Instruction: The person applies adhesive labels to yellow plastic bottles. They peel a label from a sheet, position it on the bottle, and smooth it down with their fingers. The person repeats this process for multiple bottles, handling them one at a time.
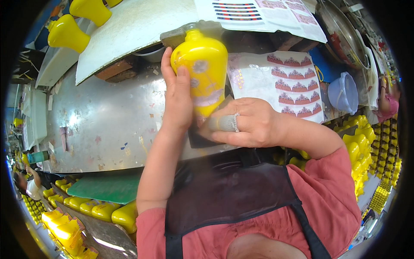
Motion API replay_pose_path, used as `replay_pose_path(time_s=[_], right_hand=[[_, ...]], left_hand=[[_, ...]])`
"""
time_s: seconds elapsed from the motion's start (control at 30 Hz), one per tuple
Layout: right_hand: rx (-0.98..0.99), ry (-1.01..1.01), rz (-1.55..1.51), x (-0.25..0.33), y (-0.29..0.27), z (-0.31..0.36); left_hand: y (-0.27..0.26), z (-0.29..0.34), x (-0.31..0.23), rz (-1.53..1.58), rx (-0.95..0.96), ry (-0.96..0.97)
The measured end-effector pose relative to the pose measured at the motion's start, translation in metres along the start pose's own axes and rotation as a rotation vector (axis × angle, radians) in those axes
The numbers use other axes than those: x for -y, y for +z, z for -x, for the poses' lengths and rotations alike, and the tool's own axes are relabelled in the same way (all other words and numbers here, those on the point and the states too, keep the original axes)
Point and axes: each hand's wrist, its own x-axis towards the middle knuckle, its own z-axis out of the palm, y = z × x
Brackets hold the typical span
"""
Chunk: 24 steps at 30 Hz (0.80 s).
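Observation:
A glossy yellow bottle lies with its neck pointing away from me, its top end at a grey block-like rest. Pale purple flower decals show on its face. My left hand wraps the bottle's left side, thumb on the front. Over the bottle's lower end, my right hand is closed, with a grey fabric sleeve on one finger. A dark flat edge shows by its fingers, but what they hold cannot be made out. Under the hands lies a dark pad.
A decal sheet with rows of pink-purple motifs lies right of the bottle, near a lavender bucket. More printed sheets rest on a white board. Yellow bottles stand far left; others crowd both sides. A metal tabletop spreads left.

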Motion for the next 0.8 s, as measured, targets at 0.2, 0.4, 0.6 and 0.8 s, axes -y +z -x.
replay_pose_path(time_s=[0.2,0.4,0.6,0.8], right_hand=[[-0.180,0.680,0.116,-0.015,-0.008,0.003],[-0.251,0.589,0.067,-0.006,-0.001,-0.006],[-0.421,0.570,0.198,-0.020,-0.001,-0.005],[-0.371,0.595,0.321,-0.035,-0.013,-0.034]], left_hand=[[-0.002,0.013,0.011,-0.410,-0.001,0.217],[0.001,0.019,0.010,-0.522,0.041,0.336],[-0.001,0.016,0.011,-0.465,0.009,0.144],[0.000,0.015,0.010,-0.574,-0.012,0.139]])
